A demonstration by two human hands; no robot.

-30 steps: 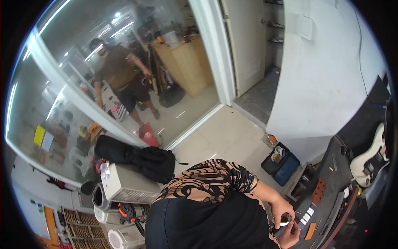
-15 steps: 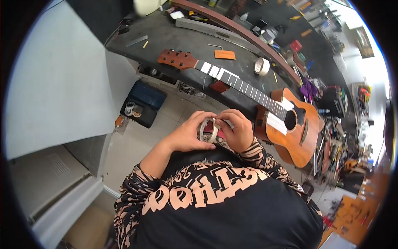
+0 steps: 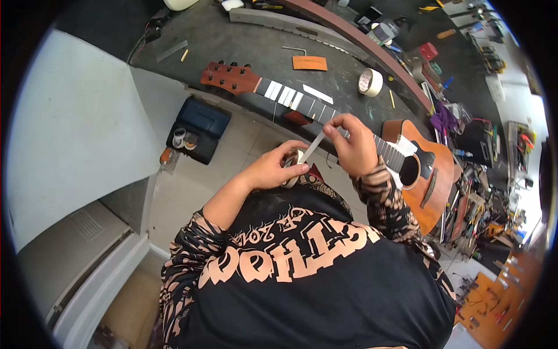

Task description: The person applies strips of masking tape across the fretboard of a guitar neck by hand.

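My left hand (image 3: pixel 274 167) is wrapped round a roll of masking tape (image 3: pixel 292 181) in front of my chest. A pale strip of tape (image 3: pixel 314 147) stretches from the roll up to my right hand (image 3: pixel 354 142), which pinches its free end between thumb and fingers. Beyond my right hand lies an acoustic guitar (image 3: pixel 435 183) with an orange-brown body. White strips (image 3: pixel 283 94) cover several spaces of its fretboard near the headstock (image 3: pixel 231 78). More white tape sits beside the fretboard on the body. My right hand and sleeve hide part of the neck and body.
On the dark bench (image 3: pixel 200 32) lie a second tape roll (image 3: pixel 370 82), an orange rectangular piece (image 3: pixel 310 63), a hex key (image 3: pixel 294 49) and a metal ruler (image 3: pixel 172 51). A red-brown block (image 3: pixel 297 118) is under the neck. Crowded tools stand at right; an open blue case (image 3: pixel 200 136) is on the floor.
My right hand has moved up and right from the roll, drawing out a strip of tape. My left hand still holds the roll. The view has shifted slightly.
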